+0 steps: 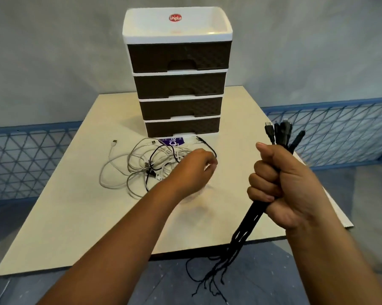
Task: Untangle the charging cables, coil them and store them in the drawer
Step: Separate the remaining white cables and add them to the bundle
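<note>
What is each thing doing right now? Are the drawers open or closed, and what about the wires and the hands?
Drawer unit: upright on the table, all four drawers closed.
Black cables: bunched together, gripped in the right hand, ends hanging off the table edge.
White and black cables: a tangled pile on the table.
Left hand: fingers curled at the pile; whether it holds a cable is hidden.
Purple packet: lying flat by the bottom drawer.

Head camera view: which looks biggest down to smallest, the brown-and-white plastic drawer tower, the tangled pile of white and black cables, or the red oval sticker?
1. Drawer tower
2. Tangled cable pile
3. Red oval sticker
</note>
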Tool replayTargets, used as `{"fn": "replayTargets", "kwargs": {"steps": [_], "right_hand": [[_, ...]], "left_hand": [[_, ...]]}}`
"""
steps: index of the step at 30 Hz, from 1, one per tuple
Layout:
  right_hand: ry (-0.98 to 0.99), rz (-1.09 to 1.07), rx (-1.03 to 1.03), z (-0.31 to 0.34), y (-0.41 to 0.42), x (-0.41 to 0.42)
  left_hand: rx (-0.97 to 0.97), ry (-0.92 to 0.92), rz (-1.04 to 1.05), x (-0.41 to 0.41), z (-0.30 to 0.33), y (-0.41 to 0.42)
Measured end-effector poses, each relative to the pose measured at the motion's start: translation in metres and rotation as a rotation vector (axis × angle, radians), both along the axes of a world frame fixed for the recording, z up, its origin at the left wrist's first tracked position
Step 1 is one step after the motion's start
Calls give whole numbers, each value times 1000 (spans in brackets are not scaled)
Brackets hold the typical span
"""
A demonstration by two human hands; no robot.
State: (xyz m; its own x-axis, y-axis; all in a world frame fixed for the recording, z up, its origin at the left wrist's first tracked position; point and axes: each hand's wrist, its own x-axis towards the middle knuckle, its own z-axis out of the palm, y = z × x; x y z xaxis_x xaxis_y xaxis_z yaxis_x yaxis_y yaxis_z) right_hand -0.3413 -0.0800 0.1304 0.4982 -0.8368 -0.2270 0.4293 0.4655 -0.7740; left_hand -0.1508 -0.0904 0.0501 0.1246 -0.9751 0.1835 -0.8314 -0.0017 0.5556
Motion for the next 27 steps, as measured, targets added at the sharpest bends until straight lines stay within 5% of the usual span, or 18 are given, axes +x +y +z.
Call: {"fn": "replayTargets", "kwargs": {"steps": [5,9,14,16,21,27], "right_hand": [[-13,-16,78,-8,-10,4],[9,-43,108,-9,-15,3],[37,-80,136,-13,-21,5],[36,-86,149,-15,-25,8],[11,-156,201,-21,-35,19],[57,-161,150,-16,-32,46]], "left_hand": [[47,-148,53,9,-17,-65],[272,-488,70,10,-39,-91],[428,-572,72,15,-48,-103],[329,-500,87,18,-32,-98],[-107,145,21,16,15,-46],[-415,269,-142,-16,25,26]]}}
